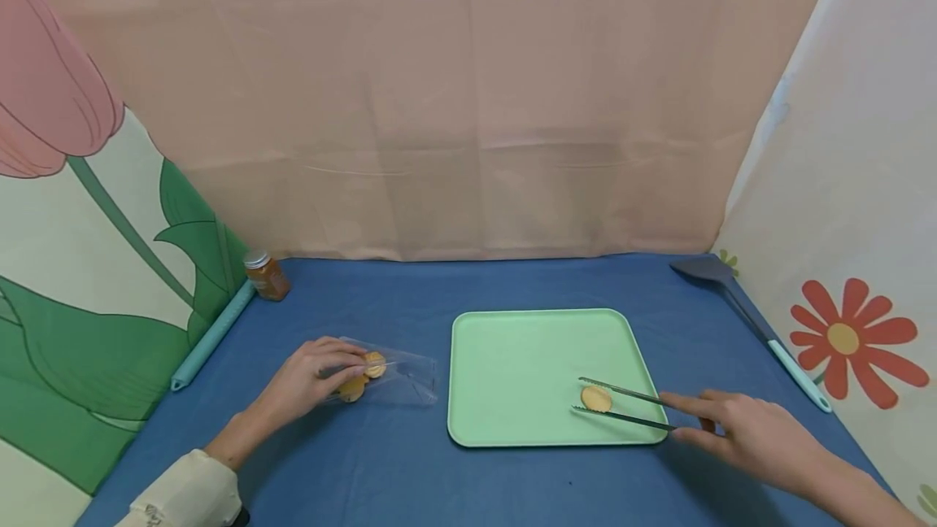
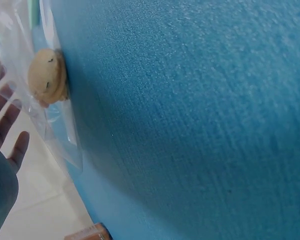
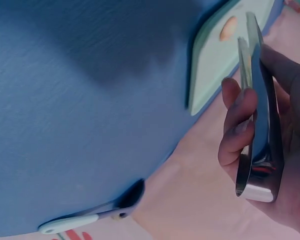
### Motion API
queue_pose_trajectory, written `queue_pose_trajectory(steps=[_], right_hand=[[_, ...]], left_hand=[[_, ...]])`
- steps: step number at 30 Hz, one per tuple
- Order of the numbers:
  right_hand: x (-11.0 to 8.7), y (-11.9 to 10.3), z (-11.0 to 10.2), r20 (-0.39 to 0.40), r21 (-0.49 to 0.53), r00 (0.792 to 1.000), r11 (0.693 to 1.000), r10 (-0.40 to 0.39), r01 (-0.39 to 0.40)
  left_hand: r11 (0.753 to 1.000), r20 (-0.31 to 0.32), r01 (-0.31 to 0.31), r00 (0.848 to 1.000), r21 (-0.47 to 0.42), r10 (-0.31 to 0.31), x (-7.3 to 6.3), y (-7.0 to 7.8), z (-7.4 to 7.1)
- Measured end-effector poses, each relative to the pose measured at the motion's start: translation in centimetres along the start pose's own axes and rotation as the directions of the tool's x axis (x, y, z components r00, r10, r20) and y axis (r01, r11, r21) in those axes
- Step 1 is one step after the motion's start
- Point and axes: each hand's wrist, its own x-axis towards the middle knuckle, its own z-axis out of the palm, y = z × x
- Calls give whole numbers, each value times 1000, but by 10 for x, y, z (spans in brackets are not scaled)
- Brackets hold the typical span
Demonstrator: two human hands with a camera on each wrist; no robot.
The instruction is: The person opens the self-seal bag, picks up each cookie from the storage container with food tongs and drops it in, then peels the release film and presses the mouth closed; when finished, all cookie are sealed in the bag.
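Observation:
At left, my left hand (image 1: 320, 372) holds a clear plastic bag (image 1: 410, 376) by its upper side, above the blue cloth. Several round cookies (image 1: 353, 388) lie inside it, and in the left wrist view the cookies (image 2: 47, 77) look stacked, beside spread fingers. My right hand (image 1: 747, 433) grips metal tongs (image 1: 633, 418), thumb on one arm and fingers on the other in the right wrist view. The tong tips stand apart on either side of a single cookie (image 1: 596, 398), over the right part of a light green tray (image 1: 512, 381). Whether they touch the cookie I cannot tell.
A jar (image 1: 268, 275) with a metal lid stands at the back left, by a rolled teal tube (image 1: 212, 337) along the left wall. A dark spatula (image 1: 739, 307) with a pale handle lies at the right edge. Fabric walls enclose the blue cloth.

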Motion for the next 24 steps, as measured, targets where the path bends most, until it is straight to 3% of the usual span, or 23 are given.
queue_pose_trajectory(steps=[3,24], right_hand=[[-2,6,0,63,1,997,999,38,-38],[-6,21,3,131,7,976,985,171,-174]], left_hand=[[1000,0,4,1000,3,-4,0,1,-1],[1000,-1,-5,1000,8,5,1,4,-3]])
